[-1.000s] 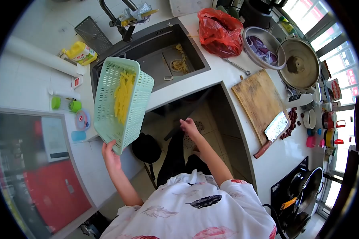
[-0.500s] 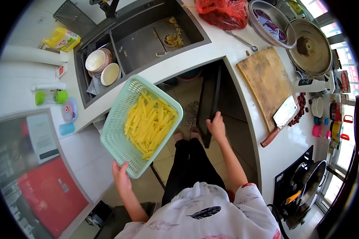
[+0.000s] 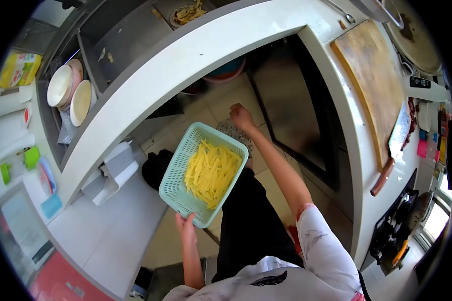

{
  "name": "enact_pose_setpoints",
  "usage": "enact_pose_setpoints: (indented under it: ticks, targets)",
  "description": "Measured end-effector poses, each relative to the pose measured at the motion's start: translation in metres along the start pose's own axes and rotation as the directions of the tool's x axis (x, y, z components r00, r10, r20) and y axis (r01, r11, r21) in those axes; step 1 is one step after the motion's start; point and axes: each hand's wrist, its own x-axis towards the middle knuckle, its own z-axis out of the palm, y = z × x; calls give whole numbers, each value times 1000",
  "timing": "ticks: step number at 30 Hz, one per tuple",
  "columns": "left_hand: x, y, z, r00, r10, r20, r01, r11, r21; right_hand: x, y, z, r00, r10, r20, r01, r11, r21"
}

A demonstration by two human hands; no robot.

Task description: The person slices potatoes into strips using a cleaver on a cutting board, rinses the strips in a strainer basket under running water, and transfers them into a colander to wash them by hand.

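Observation:
My left hand point(image 3: 187, 228) grips the near rim of a pale green plastic basket point(image 3: 175, 186), thumb over the edge. Cut yellow potato strips point(image 3: 212, 173) lie heaped in the basket, which is held tilted in front of my legs. Beyond the basket's far corner, my right hand point(image 3: 241, 118) reaches low in front of the opening under the counter. Its fingers look curled closed; anything inside them is hidden. To the right of that hand a dark cabinet door point(image 3: 296, 105) stands swung out, apart from it.
A white counter point(image 3: 196, 55) curves around the opening. The sink point(image 3: 125, 47) holds peelings and stacked bowls point(image 3: 80, 103). On the right lie a cutting board point(image 3: 369, 83) and a cleaver point(image 3: 398, 131). A black object point(image 3: 157, 168) is on the floor beside the basket.
My right hand has left the cabinet door's edge and reached forward and left, lower down. The door has swung wider. The view has dropped closer to the counter, with the basket still in my left hand.

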Motion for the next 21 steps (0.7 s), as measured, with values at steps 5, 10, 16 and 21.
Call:
enact_pose_setpoints:
  ticks: [5, 10, 16, 21]
  targets:
    - [55, -32, 8, 998, -42, -43, 42, 999, 8, 100, 35, 27, 863, 453, 225, -497, 678, 542]
    - [97, -61, 0, 999, 53, 9, -53, 998, -36, 172, 63, 48, 843, 519, 142, -367, 362, 857]
    - [116, -73, -4, 1000, -7, -26, 5, 998, -59, 214, 105, 75, 941, 333, 53, -65, 24, 998]
    - [116, -69, -4, 1000, 3, -31, -4, 999, -32, 200, 83, 62, 964, 239, -118, 101, 83, 991]
